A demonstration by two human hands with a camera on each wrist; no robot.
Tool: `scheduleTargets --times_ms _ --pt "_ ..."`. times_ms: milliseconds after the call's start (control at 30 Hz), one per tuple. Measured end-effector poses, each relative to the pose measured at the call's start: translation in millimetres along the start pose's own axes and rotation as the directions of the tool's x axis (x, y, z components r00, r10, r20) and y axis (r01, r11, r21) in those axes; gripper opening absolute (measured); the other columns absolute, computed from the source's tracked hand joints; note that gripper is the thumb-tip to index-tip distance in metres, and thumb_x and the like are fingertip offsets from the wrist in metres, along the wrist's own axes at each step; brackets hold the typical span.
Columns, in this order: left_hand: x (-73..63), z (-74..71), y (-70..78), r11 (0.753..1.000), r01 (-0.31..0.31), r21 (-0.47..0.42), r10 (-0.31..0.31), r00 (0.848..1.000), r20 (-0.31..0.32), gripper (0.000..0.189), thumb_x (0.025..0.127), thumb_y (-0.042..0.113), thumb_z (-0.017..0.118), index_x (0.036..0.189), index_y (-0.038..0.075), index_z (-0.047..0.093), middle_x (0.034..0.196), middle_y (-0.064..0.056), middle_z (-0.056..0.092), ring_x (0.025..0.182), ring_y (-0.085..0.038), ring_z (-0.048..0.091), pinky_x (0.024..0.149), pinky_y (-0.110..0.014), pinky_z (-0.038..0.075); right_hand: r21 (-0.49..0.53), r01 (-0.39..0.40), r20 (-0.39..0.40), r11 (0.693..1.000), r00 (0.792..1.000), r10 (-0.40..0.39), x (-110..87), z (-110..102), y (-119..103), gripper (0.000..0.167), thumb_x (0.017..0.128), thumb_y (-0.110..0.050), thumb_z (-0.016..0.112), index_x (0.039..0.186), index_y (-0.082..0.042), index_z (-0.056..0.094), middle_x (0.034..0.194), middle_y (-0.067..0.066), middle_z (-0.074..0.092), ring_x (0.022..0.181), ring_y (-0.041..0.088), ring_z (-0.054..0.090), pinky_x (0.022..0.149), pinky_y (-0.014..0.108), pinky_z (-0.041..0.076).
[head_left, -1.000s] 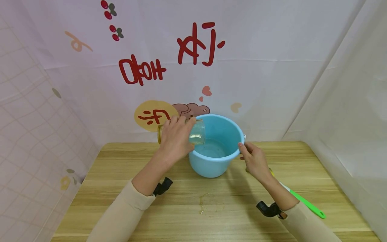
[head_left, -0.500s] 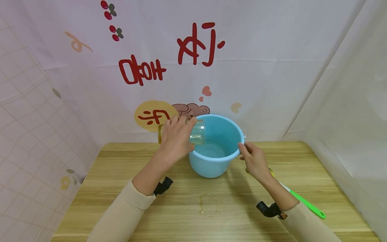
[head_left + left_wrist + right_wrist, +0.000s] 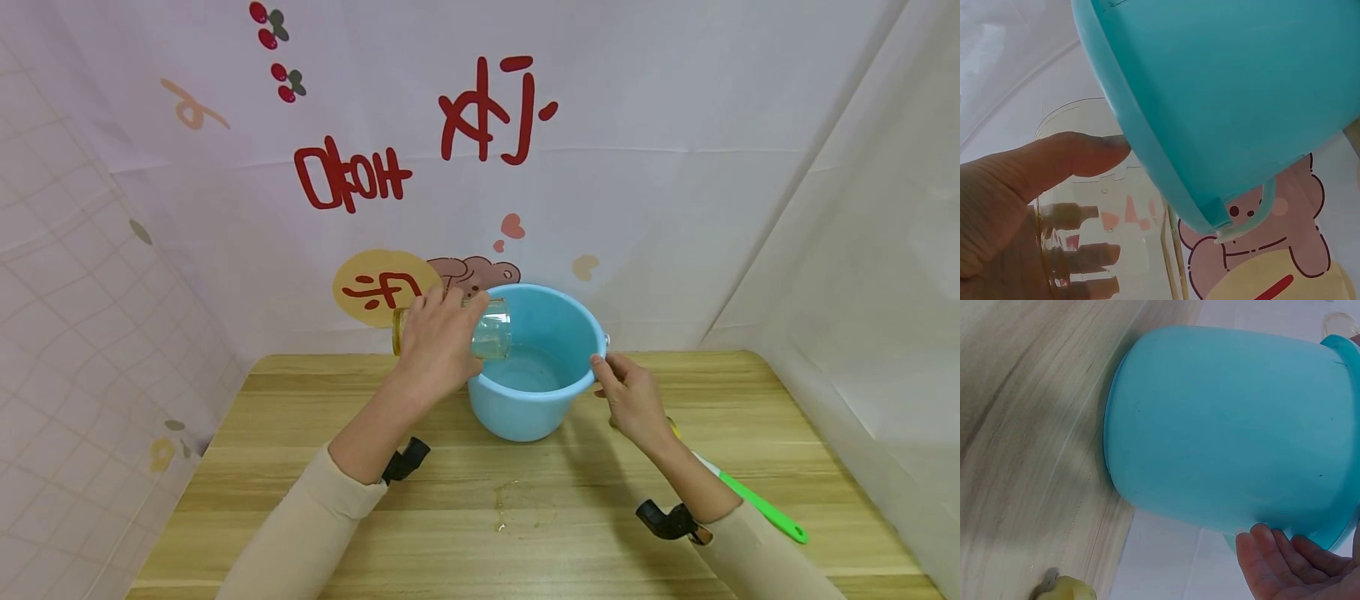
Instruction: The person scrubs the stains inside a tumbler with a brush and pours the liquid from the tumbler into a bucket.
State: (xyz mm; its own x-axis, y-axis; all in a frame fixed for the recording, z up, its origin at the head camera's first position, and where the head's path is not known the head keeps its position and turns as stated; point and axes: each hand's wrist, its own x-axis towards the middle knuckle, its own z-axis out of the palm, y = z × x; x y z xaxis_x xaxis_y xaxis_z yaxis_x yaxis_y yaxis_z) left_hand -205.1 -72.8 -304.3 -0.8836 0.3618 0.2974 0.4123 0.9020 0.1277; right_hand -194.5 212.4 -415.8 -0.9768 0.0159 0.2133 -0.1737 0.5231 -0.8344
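My left hand (image 3: 438, 337) grips a clear, yellow-tinted cup (image 3: 492, 329), tipped onto its side with its mouth over the left rim of a light blue bucket (image 3: 521, 417). In the left wrist view, fingers (image 3: 1091, 255) show through the cup's wall, and the thumb lies near the bucket's rim. A shallow layer of clear liquid appears to cover the bucket's bottom. On the bucket's right side, my right hand (image 3: 633, 396) holds the rim, thumb on top and the other fingers beneath. The right wrist view shows those fingertips (image 3: 1260, 540) against the outer wall.
A tool with a green and white handle (image 3: 761, 504) lies on the wooden table (image 3: 420, 542) by the right forearm, its head partly hidden. A yellow object (image 3: 1072, 589) shows low in the right wrist view. Wet marks (image 3: 501, 508) lie before the bucket. White printed cloth (image 3: 637, 208) hangs behind.
The cup has shifted very slightly to the right. Both hands keep their hold, and the bucket stays in place.
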Motion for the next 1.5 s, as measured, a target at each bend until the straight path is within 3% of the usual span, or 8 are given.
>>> scheduleTargets --times_ms 167,400,567,867,1100,1267,1500 --pt "-0.6 -0.2 0.0 1.000 -0.010 -0.003 0.010 1.000 -0.007 0.087 0.071 0.023 0.099 0.146 0.011 0.058 0.122 -0.015 0.064 0.113 -0.033 0.049 0.092 -0.046 0.042 0.001 -0.002 0.004 1.000 1.000 0.002 -0.5 0.0 0.4 0.048 0.111 -0.037 0.053 0.130 0.005 0.067 0.115 0.022 0.073 0.096 0.035 0.073 0.081 0.044 0.063" --pt "-0.4 -0.8 0.1 1.000 -0.002 -0.009 0.002 1.000 0.008 0.088 0.071 0.024 0.099 0.148 0.011 0.057 0.124 -0.015 0.063 0.115 -0.034 0.048 0.094 -0.047 0.042 -0.013 -0.005 0.004 1.000 1.000 0.005 -0.7 -0.5 0.8 0.049 0.111 -0.038 0.052 0.130 0.005 0.067 0.115 0.022 0.073 0.096 0.035 0.073 0.079 0.037 0.062" --pt "-2.1 0.6 -2.9 0.995 0.046 -0.087 -0.045 0.999 0.008 0.090 0.072 0.019 0.097 0.151 0.013 0.055 0.130 -0.016 0.061 0.120 -0.035 0.046 0.099 -0.051 0.041 -0.011 -0.009 0.002 1.000 1.000 0.009 -0.5 -0.2 0.4 0.050 0.111 -0.039 0.052 0.131 0.004 0.067 0.114 0.022 0.073 0.096 0.039 0.073 0.081 0.045 0.062" --pt "-9.0 6.0 -11.0 0.982 0.060 -0.181 -0.071 0.996 -0.054 0.091 0.073 0.021 0.097 0.153 0.014 0.053 0.135 -0.017 0.060 0.127 -0.038 0.044 0.103 -0.055 0.038 -0.012 -0.002 0.007 1.000 1.000 0.002 -0.8 -0.4 0.1 0.049 0.112 -0.038 0.051 0.131 0.005 0.067 0.116 0.022 0.073 0.098 0.036 0.073 0.082 0.042 0.062" --pt "-14.6 9.7 -15.8 0.973 0.094 -0.212 -0.115 0.990 -0.086 0.090 0.074 0.026 0.095 0.152 0.015 0.052 0.140 -0.019 0.058 0.122 -0.037 0.046 0.097 -0.053 0.041 -0.017 0.006 0.005 1.000 1.000 -0.006 -0.6 0.1 0.4 0.049 0.112 -0.038 0.051 0.130 0.004 0.068 0.114 0.021 0.074 0.097 0.035 0.073 0.080 0.037 0.063" --pt "-18.5 12.2 -18.8 0.960 0.110 -0.258 -0.141 0.985 -0.104 0.088 0.075 0.027 0.095 0.151 0.012 0.052 0.141 -0.017 0.058 0.117 -0.035 0.048 0.094 -0.051 0.043 -0.013 0.006 0.005 1.000 1.000 -0.006 -1.1 -0.2 1.0 0.050 0.112 -0.039 0.051 0.129 0.004 0.068 0.115 0.021 0.073 0.098 0.037 0.073 0.082 0.044 0.062" --pt "-22.8 12.0 -24.8 0.945 0.124 -0.301 -0.163 0.981 -0.106 0.092 0.076 0.031 0.096 0.152 0.006 0.050 0.143 -0.016 0.059 0.127 -0.037 0.051 0.107 -0.056 0.043 -0.017 0.004 0.003 1.000 1.000 -0.004 -1.3 0.1 0.1 0.050 0.112 -0.039 0.051 0.131 0.004 0.067 0.114 0.021 0.074 0.097 0.036 0.073 0.082 0.045 0.062"
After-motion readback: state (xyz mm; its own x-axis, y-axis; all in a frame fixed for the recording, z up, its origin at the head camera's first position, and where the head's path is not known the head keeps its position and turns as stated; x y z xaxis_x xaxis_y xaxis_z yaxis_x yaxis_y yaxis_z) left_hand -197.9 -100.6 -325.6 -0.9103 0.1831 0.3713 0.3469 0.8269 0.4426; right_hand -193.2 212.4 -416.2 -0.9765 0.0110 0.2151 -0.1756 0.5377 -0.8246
